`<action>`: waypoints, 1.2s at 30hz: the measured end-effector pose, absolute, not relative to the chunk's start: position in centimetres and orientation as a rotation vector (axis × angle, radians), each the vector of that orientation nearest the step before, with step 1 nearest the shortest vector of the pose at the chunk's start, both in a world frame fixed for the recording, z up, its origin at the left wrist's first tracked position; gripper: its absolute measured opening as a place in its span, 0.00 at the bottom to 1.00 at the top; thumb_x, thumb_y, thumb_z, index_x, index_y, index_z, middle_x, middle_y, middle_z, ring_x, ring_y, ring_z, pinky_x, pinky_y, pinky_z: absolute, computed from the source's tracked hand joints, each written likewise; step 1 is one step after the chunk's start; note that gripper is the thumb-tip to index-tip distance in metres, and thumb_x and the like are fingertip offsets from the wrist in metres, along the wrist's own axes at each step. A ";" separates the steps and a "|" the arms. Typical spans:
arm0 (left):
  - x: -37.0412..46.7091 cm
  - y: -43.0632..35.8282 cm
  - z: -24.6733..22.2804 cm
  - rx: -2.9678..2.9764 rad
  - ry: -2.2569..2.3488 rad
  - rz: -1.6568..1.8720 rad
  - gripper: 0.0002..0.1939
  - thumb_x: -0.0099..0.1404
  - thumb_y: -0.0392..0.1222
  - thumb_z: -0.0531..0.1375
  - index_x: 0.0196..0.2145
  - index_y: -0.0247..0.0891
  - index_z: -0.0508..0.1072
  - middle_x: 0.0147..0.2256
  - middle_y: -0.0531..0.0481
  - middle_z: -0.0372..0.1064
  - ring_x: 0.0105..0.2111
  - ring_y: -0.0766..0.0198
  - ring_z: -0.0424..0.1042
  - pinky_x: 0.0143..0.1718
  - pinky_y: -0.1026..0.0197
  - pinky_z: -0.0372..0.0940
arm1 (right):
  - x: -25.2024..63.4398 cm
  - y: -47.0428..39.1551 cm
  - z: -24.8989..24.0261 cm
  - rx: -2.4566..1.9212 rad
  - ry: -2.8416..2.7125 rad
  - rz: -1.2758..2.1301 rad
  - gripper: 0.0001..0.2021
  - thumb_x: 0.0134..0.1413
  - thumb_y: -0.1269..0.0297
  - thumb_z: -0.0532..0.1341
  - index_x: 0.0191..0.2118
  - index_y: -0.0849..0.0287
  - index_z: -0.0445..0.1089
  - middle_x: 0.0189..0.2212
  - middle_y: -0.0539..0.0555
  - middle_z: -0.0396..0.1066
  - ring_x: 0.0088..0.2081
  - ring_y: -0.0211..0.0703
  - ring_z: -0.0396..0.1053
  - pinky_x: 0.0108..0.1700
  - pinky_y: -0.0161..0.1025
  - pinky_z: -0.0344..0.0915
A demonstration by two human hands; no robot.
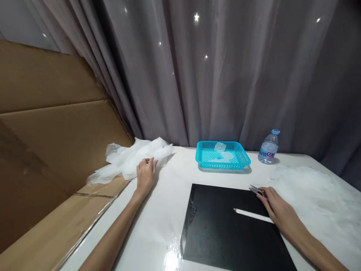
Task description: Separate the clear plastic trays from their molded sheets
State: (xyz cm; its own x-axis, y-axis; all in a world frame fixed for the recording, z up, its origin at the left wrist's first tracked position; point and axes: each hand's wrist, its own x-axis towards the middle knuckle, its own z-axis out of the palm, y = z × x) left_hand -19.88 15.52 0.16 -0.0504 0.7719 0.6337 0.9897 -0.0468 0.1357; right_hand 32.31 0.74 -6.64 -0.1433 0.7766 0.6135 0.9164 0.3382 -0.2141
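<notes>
My left hand (146,173) lies at the near right side of a crumpled pile of thin white filmy material (138,152), fingers curled against it; the fingertips are partly hidden. In my right hand (275,203) is a pair of small scissors (254,189), with silver blades pointing left over the far right corner of a black board (222,233). Below that hand, a slim white pencil-like stick (252,215) with a dark tip rests on the board, its right end beside my wrist.
A blue perforated basket (222,165) with clear and whitish pieces stands at the back. To its right is an upright water bottle (267,148). More white filmy material (321,203) spreads along the right side. A large cardboard box (56,143) borders the white table (158,222) on the left.
</notes>
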 end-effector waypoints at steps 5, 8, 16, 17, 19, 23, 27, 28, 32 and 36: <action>-18.0 13.7 -0.8 -1.966 -1.733 -0.841 0.21 0.77 0.37 0.48 0.61 0.32 0.70 0.54 0.30 0.71 0.55 0.41 0.69 0.57 0.42 0.61 | 32.4 0.7 -6.5 -1.449 -2.003 -0.517 0.18 0.79 0.53 0.44 0.45 0.55 0.66 0.36 0.56 0.74 0.37 0.51 0.76 0.37 0.44 0.70; -16.9 13.1 -0.9 -2.092 -1.643 -0.829 0.21 0.76 0.33 0.48 0.61 0.36 0.69 0.51 0.36 0.73 0.53 0.45 0.71 0.56 0.46 0.63 | 32.2 0.8 -6.6 -1.448 -1.992 -0.584 0.18 0.79 0.53 0.44 0.45 0.56 0.67 0.36 0.56 0.74 0.37 0.52 0.74 0.38 0.45 0.69; -15.4 13.3 -1.4 -2.269 -1.572 -0.778 0.07 0.75 0.41 0.53 0.44 0.40 0.71 0.41 0.42 0.72 0.41 0.48 0.72 0.46 0.49 0.65 | 32.8 0.9 -7.2 -1.442 -1.991 -0.461 0.19 0.78 0.51 0.46 0.44 0.56 0.68 0.36 0.56 0.71 0.38 0.51 0.72 0.40 0.46 0.68; -15.4 13.3 -1.4 -2.277 -1.578 -0.772 0.07 0.75 0.40 0.53 0.42 0.41 0.70 0.39 0.43 0.71 0.40 0.49 0.72 0.45 0.50 0.65 | 32.8 0.9 -7.3 -1.449 -1.991 -0.444 0.19 0.78 0.50 0.47 0.44 0.56 0.68 0.36 0.56 0.71 0.38 0.51 0.72 0.40 0.46 0.68; -15.4 13.4 -1.4 -2.276 -1.602 -0.769 0.08 0.76 0.40 0.51 0.39 0.41 0.68 0.38 0.44 0.70 0.39 0.50 0.71 0.45 0.50 0.65 | 32.9 0.9 -7.5 -1.459 -1.994 -0.417 0.19 0.77 0.50 0.47 0.45 0.56 0.68 0.37 0.57 0.70 0.38 0.51 0.71 0.40 0.47 0.68; -15.3 13.2 -1.0 -2.237 -1.694 -0.788 0.11 0.77 0.43 0.48 0.36 0.42 0.64 0.33 0.45 0.69 0.35 0.50 0.70 0.43 0.49 0.64 | 32.9 0.7 -7.5 -1.457 -1.991 -0.368 0.19 0.78 0.50 0.46 0.47 0.56 0.69 0.38 0.57 0.71 0.38 0.51 0.72 0.40 0.47 0.70; -15.3 12.7 -0.3 -2.226 -1.783 -0.823 0.13 0.78 0.47 0.47 0.34 0.44 0.61 0.28 0.47 0.67 0.31 0.50 0.71 0.38 0.51 0.65 | 32.5 0.6 -6.8 -1.481 -1.978 -0.331 0.18 0.77 0.51 0.48 0.49 0.56 0.70 0.38 0.58 0.72 0.39 0.52 0.74 0.41 0.48 0.71; -15.3 12.6 -0.2 -2.232 -1.796 -0.829 0.13 0.77 0.47 0.47 0.34 0.44 0.61 0.28 0.48 0.67 0.31 0.51 0.71 0.37 0.52 0.65 | 32.4 0.6 -6.5 -1.483 -1.971 -0.327 0.18 0.77 0.52 0.48 0.49 0.57 0.70 0.38 0.58 0.72 0.38 0.52 0.74 0.41 0.48 0.71; -15.2 12.4 0.3 -2.272 -1.816 -0.827 0.12 0.75 0.46 0.47 0.33 0.45 0.61 0.23 0.52 0.63 0.27 0.53 0.70 0.32 0.55 0.63 | 32.1 0.7 -5.8 -1.507 -1.948 -0.318 0.19 0.77 0.52 0.49 0.48 0.57 0.73 0.38 0.58 0.74 0.34 0.49 0.76 0.37 0.44 0.70; -14.9 12.5 0.5 -2.303 -1.802 -0.822 0.11 0.73 0.47 0.50 0.31 0.45 0.61 0.23 0.53 0.63 0.26 0.55 0.69 0.32 0.56 0.62 | 31.9 0.6 -5.4 -1.601 -1.962 -0.325 0.21 0.77 0.50 0.49 0.49 0.58 0.74 0.37 0.57 0.75 0.30 0.46 0.74 0.33 0.41 0.66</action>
